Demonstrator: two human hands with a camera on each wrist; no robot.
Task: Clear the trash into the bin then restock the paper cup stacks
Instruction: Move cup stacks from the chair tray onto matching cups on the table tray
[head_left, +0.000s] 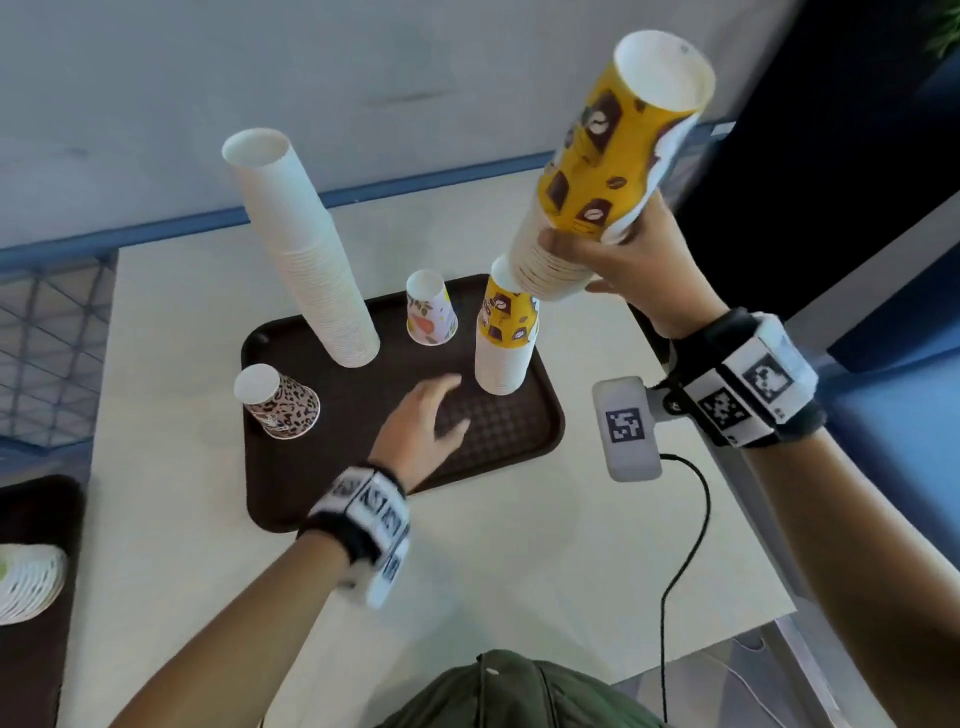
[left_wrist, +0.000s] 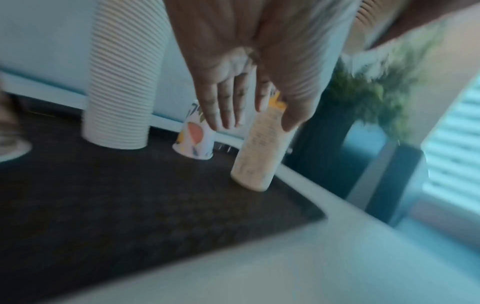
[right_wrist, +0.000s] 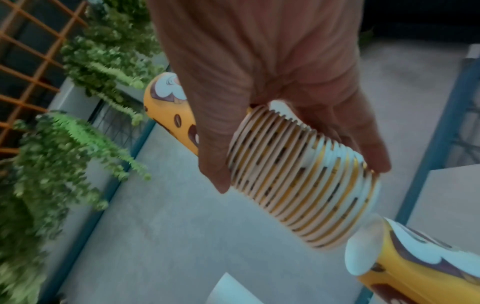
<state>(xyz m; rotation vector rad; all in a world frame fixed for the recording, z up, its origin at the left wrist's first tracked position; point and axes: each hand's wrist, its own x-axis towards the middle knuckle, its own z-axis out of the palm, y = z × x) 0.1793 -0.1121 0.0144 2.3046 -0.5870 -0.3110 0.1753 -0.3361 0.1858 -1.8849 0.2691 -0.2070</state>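
Note:
My right hand (head_left: 613, 260) grips a tilted stack of yellow coffee-print cups (head_left: 618, 150), its open end just above the yellow stack (head_left: 504, 343) standing upside down on the brown tray (head_left: 291, 467). The held stack's ribbed rims (right_wrist: 301, 176) show between thumb and fingers. My left hand (head_left: 431, 415) hovers open over the tray with straight fingers (left_wrist: 223, 102), short of the standing yellow stack (left_wrist: 257, 156). A tall white cup stack (head_left: 306, 254), a fruit-print cup (head_left: 431, 309) and a leopard-print cup (head_left: 280, 400) also stand upside down on the tray.
The tray lies on a white table (head_left: 493, 571) beside a wall. A tagged white device (head_left: 626, 428) with a black cable (head_left: 685, 561) sits right of the tray. A second dark tray (head_left: 31, 649) with a patterned cup stack (head_left: 28, 579) lies at the left edge. Plants (right_wrist: 78, 133) hang nearby.

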